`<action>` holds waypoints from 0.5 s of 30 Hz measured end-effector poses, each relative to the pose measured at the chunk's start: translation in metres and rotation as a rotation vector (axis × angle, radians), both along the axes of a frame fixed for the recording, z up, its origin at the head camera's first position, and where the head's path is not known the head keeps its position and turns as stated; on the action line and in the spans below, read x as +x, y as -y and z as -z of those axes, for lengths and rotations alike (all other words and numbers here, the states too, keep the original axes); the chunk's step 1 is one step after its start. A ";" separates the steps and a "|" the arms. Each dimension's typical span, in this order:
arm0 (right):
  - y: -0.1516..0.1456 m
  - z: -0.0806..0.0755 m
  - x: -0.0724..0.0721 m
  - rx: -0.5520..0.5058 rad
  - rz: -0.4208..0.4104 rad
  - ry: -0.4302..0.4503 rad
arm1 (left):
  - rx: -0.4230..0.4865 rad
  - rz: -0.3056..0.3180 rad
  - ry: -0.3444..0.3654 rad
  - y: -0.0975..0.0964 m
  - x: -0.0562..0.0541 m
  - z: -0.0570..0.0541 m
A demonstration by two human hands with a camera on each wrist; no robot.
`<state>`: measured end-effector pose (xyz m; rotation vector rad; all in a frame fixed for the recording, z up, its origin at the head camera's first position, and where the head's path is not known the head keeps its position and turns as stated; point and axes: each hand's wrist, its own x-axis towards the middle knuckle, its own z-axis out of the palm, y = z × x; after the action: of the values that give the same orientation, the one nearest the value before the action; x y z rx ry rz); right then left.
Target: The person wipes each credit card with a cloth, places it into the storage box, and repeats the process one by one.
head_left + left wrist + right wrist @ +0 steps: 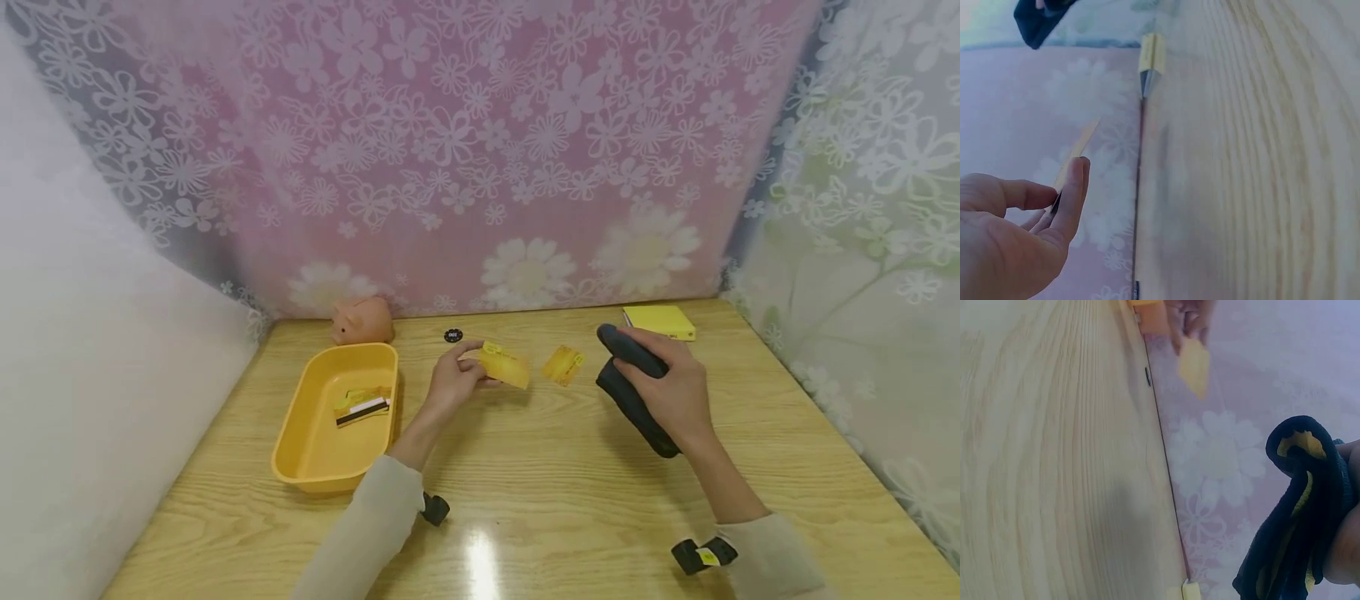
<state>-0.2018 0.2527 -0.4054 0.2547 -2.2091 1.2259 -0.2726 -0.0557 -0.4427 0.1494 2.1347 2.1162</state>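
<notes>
My left hand [455, 379] pinches a yellow card [504, 365] between thumb and fingers, above the table. In the left wrist view this card [1079, 150] shows nearly edge-on. A second yellow card [562, 365] appears between the hands in the head view; whether it lies flat on the table I cannot tell. On the right, my right hand [675, 387] grips a dark, soft folded item [636, 404], held above the table. The right wrist view shows the yellow inside of this folded item [1291, 506]; its exact kind is unclear.
A yellow tray [288, 442] stands left of the left hand, with several cards [362, 406] inside. Behind it sits an orange piggy bank [363, 321]. At the back lie a black chip [453, 335] and a yellow book-like block [660, 319]. Floral curtains [480, 167] hang behind.
</notes>
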 end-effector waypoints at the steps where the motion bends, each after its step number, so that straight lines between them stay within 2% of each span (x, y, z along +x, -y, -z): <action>1: 0.002 0.000 0.001 -0.003 -0.007 0.000 | 0.021 0.010 -0.025 0.001 0.004 -0.004; 3: 0.008 -0.002 0.003 -0.007 -0.020 -0.001 | 0.053 0.027 -0.068 0.003 0.011 -0.011; 8: 0.026 -0.005 0.007 -0.016 -0.070 -0.016 | 0.059 0.042 -0.135 0.008 0.029 -0.026; 15: 0.059 -0.011 0.013 -0.060 -0.167 -0.018 | 0.123 0.117 -0.206 0.009 0.048 -0.032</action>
<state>-0.1892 0.1939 -0.3947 0.4317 -2.1668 1.3705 -0.2242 -0.0646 -0.4106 0.5127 2.0407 2.2496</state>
